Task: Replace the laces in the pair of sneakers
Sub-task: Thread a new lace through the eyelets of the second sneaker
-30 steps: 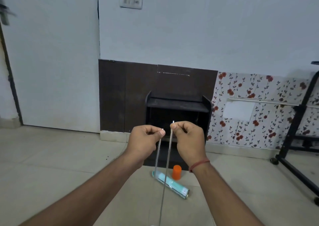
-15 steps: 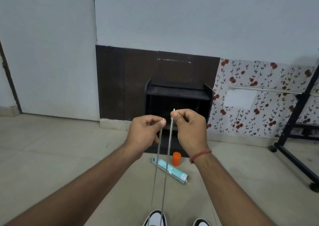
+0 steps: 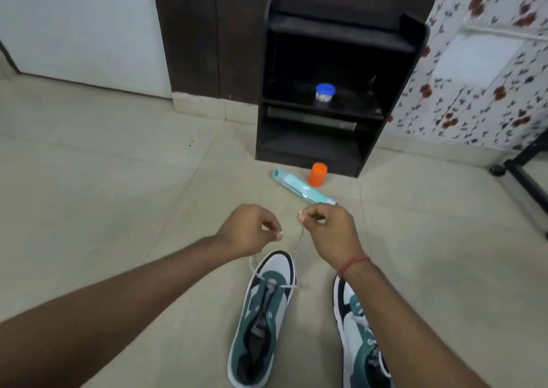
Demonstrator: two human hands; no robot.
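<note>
Lace ends held level above the toe of the left-hand sneaker

Nearest, the green, white and navy low-top sneaker [image 3: 262, 313] lies on the pale tiled floor [image 3: 118, 209] with its long axis running away from the person, toe farthest; a thin white lace [image 3: 289, 286] crosses its lowest eyelets and rises on both sides. A matching second sneaker [image 3: 360, 328], apparently laced, lies beside it to the right under the forearm. Just beyond the toe, the left hand [image 3: 247, 230] pinches one lace end, fingers curled, and the right hand [image 3: 329, 233] pinches the other; the left hand seems nearer the open eyelets. Farther off lie a teal tube [image 3: 302, 190], an orange cap [image 3: 318, 174] and a dark shelf unit [image 3: 338, 91].
</note>
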